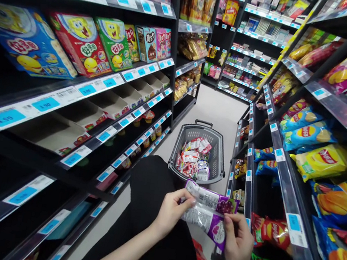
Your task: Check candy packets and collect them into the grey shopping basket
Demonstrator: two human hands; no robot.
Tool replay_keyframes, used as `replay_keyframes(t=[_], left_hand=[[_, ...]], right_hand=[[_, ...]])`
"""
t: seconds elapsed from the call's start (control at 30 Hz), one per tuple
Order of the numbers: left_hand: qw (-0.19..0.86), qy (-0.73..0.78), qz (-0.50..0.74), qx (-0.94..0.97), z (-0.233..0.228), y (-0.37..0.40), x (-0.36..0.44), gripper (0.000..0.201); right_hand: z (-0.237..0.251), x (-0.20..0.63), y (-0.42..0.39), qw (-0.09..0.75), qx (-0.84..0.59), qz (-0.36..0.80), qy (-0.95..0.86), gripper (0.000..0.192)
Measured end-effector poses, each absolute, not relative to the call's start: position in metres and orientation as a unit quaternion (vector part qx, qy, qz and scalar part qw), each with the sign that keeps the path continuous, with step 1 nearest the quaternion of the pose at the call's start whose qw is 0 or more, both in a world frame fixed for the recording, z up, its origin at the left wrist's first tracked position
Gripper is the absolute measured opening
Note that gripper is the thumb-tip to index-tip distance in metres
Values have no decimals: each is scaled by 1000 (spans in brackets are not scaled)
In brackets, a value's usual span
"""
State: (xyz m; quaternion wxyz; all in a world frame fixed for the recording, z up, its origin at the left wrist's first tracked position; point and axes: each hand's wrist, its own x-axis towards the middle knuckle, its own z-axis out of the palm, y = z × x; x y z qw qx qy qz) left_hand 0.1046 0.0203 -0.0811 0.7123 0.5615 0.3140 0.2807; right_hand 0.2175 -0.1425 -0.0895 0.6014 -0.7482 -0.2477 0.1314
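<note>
A purple and silver candy packet (205,212) with grapes printed on it is stretched between my two hands, above my knees. My left hand (172,211) pinches its left end between thumb and fingers. At the opposite end, my right hand (238,241) grips the purple edge with the thumb on top. The packet's back, with small print and a lengthwise seam, faces up. Just beyond it on the floor stands a grey shopping basket (175,148), its handle folded to the far side. Several small wrapped snack packets (190,157) lie in the basket.
Left shelves carry boxed biscuits (80,42) and open cardboard trays (51,130). Bagged chips (320,160) fill the right shelves close to my right arm. The pale aisle floor (217,104) runs to a back shelf (254,53) of small goods.
</note>
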Motion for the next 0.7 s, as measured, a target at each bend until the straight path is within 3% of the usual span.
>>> replay_keyframes(t=[0.17, 0.33, 0.47, 0.57, 0.7], left_hand=[[775, 295, 244, 502, -86, 29, 106, 19], [859, 258, 172, 408, -92, 34, 105, 26], [888, 231, 125, 376, -92, 38, 102, 35], [883, 229, 113, 393, -92, 38, 102, 40], [836, 274, 130, 457, -94, 34, 106, 29]], right_hand=[[-83, 223, -138, 629, -713, 199, -236, 22], [-72, 232, -131, 729, -586, 332, -124, 27], [-63, 236, -133, 756, -543, 349, -105, 32], [-61, 237, -136, 723, -598, 324, -122, 43], [-63, 235, -137, 644, -707, 265, -123, 36]])
